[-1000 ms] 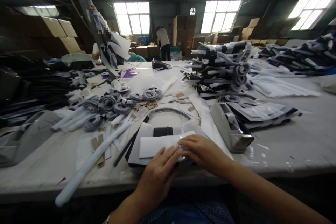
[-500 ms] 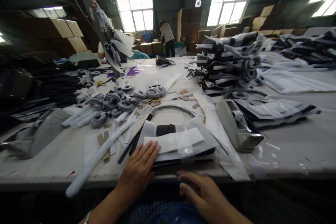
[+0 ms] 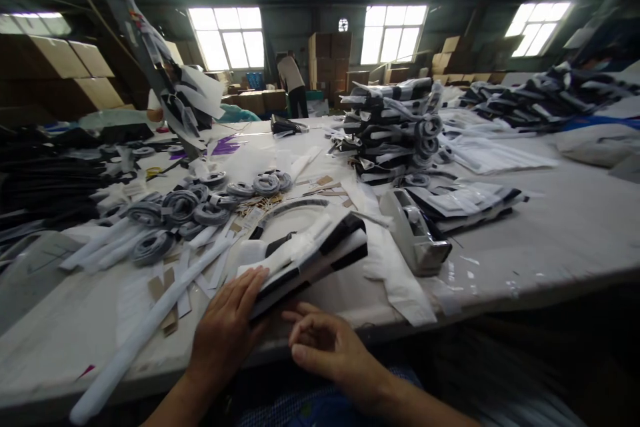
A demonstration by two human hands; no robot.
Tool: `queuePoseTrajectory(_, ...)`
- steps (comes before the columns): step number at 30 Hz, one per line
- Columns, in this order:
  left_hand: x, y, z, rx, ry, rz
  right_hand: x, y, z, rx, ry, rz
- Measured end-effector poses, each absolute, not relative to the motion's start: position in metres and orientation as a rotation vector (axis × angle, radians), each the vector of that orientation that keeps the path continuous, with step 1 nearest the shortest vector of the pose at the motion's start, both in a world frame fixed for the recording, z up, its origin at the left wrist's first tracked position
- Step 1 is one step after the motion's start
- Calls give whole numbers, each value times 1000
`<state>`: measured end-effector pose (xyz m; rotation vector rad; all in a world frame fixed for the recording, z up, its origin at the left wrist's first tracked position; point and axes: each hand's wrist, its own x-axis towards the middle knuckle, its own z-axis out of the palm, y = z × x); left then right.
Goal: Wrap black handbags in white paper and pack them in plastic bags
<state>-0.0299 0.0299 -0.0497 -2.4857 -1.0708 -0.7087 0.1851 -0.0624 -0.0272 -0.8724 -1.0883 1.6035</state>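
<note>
My left hand (image 3: 227, 327) grips the near end of a folded black-and-white packet (image 3: 313, 257) and lifts it at a tilt off the white table (image 3: 550, 227). Its fingers lie spread over the packet's top with the thumb below. A black band and a white paper strip are wrapped round the packet. My right hand (image 3: 325, 345) hovers just under and beside the packet's near edge, fingers loosely curled with nothing in them. A curved black headband (image 3: 295, 207) lies on the table just behind the packet.
A grey tape dispenser (image 3: 415, 233) stands right of the packet. Rolled grey bands (image 3: 200, 200) and white strips (image 3: 150, 320) lie to the left. A stack of striped packets (image 3: 395, 127) rises behind. A person (image 3: 293, 83) stands far back by cardboard boxes.
The right hand came off the packet and dropped below the table edge, then rose beside it. The left hand slid to the packet's near end and tilted it up. The camera swung right.
</note>
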Motion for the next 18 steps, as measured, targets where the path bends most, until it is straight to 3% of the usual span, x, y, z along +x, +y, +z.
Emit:
queuePoseTrajectory(3, -29, 33, -49, -2433, -1142, -772, 204, -52, -24, -1021, -1517, 1254)
queuePoseTrajectory(7, -28, 32, -53, -2396, -1222, -781, 268, -29, -30, -1384, -1993, 319)
queuePoseTrajectory(9, -27, 32, -55, -2387, -1262, -797, 305, -16, -34, -1620, -2086, 17)
queuePoseTrajectory(12, -28, 32, -56, -2366, -1339, -818, 344, -1, -37, -1883, -2172, -143)
queuePoseTrajectory(18, -27, 32, -59, -2382, -1359, -834, 352, 11, -33, -1929, -2180, -148)
